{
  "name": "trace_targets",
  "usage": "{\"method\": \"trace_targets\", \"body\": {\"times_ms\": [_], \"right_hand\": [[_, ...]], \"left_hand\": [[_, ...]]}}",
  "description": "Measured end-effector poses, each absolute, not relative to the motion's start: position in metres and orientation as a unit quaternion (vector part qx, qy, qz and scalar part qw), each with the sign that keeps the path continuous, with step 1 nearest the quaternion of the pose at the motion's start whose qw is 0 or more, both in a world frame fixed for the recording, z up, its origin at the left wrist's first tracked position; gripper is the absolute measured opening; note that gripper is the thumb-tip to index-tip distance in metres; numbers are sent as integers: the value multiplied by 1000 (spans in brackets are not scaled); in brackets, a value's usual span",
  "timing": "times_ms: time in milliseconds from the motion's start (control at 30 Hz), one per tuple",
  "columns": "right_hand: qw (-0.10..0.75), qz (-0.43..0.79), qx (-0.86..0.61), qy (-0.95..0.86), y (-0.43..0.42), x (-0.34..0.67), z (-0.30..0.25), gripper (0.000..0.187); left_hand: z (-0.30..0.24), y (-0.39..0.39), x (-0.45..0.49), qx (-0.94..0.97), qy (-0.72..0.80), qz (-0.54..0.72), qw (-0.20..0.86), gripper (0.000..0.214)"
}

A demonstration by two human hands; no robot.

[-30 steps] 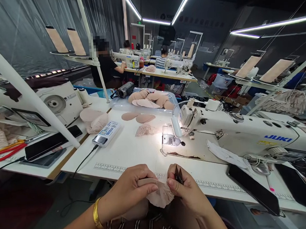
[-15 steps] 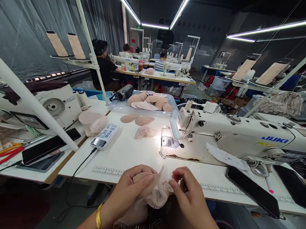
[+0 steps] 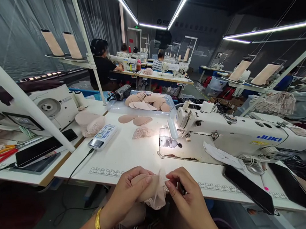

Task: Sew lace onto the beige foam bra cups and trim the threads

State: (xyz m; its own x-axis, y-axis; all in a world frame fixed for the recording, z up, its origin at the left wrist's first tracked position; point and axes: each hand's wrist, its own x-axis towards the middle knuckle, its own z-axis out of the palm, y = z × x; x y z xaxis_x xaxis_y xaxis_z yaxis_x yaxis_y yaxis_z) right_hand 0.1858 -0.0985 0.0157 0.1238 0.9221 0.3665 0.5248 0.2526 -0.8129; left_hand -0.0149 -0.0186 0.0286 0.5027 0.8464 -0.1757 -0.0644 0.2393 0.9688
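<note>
My left hand [image 3: 133, 189] is closed on a beige fabric pad [image 3: 145, 188], thumb on top. Sheer pale lace fabric [image 3: 158, 194] hangs from the pad between my two hands, over the table's front edge. My right hand [image 3: 186, 192] pinches the edge of this lace between thumb and fingertips. A small dark object [image 3: 183, 189] shows behind the right fingers, too hidden to name. Farther in on the table lie two beige pads [image 3: 142, 120] and a small bunch of lace [image 3: 142, 132].
A sewing machine [image 3: 230, 130] with a lit lamp stands at right. A clear tray [image 3: 113, 105] of beige pads is at the back. A white device [image 3: 103, 137] with a cable lies left; a black phone [image 3: 248, 188] lies right. Thread cones [image 3: 52, 43] stand above. Co-workers sit beyond.
The lace between my hands has shifted and spreads flatter, and my right fingertips have closed in on its edge. The whole view has slid slightly.
</note>
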Motion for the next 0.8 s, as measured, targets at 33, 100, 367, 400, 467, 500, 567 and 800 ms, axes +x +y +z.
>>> {"method": "trace_targets", "body": {"times_ms": [33, 100, 367, 400, 467, 500, 567, 800], "right_hand": [[479, 204, -570, -635, -98, 182, 17, 10], [478, 202, -565, -642, -96, 176, 19, 10], [567, 413, -540, -466, -81, 166, 9, 17], [588, 463, -519, -413, -80, 166, 7, 18], [613, 518, -485, -348, -78, 168, 3, 22], [611, 520, -483, -351, -79, 169, 2, 23], [585, 474, -510, -416, -84, 169, 4, 26], [501, 226, -578, -604, -97, 163, 13, 14]], "left_hand": [[30, -19, -15, 523, 373, 328, 693, 34], [31, -21, -15, 521, 371, 322, 698, 36], [25, -22, -19, 521, 367, 328, 697, 35], [25, -22, -19, 519, 372, 328, 696, 35], [25, -21, -20, 515, 378, 328, 696, 34], [25, -21, -20, 513, 378, 328, 697, 34], [26, -21, -19, 515, 377, 329, 696, 34], [26, -23, -17, 532, 353, 336, 693, 34]]}}
